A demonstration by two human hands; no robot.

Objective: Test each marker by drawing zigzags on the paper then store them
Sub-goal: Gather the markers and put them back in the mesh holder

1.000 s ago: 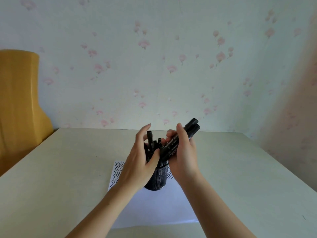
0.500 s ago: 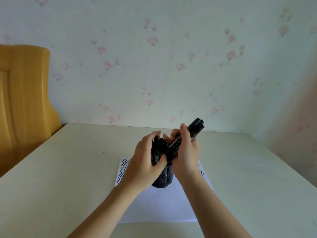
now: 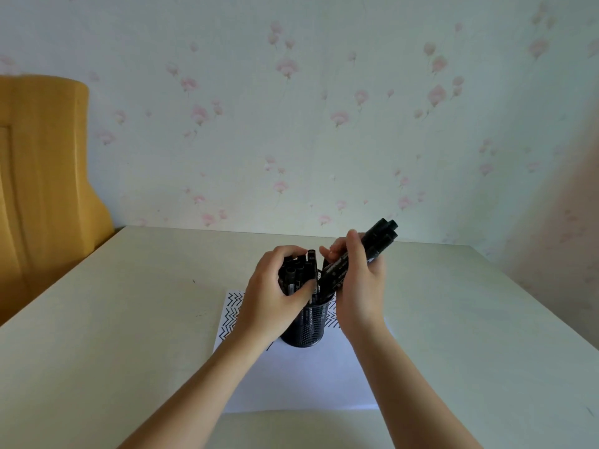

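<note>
A black mesh pen holder [image 3: 306, 327] stands on a white sheet of paper [image 3: 301, 380] with black zigzags [image 3: 231, 314] along its far edge. My left hand [image 3: 275, 294] wraps around several black markers [image 3: 296, 273] standing upright in the holder. My right hand [image 3: 358, 283] grips a bundle of black markers [image 3: 377, 238], tilted with its capped ends up to the right and its lower ends at the holder's mouth.
The pale table [image 3: 129, 319] runs back to a floral-papered wall [image 3: 291, 124]. A yellow wooden headboard or chair back [image 3: 42, 176] stands at the left beyond the table's edge. A second wall closes the right side.
My left hand has closed over the markers in the holder and pushed them leftward. The right hand's bundle has tipped a little lower toward the holder's opening. The view shifted slightly.
</note>
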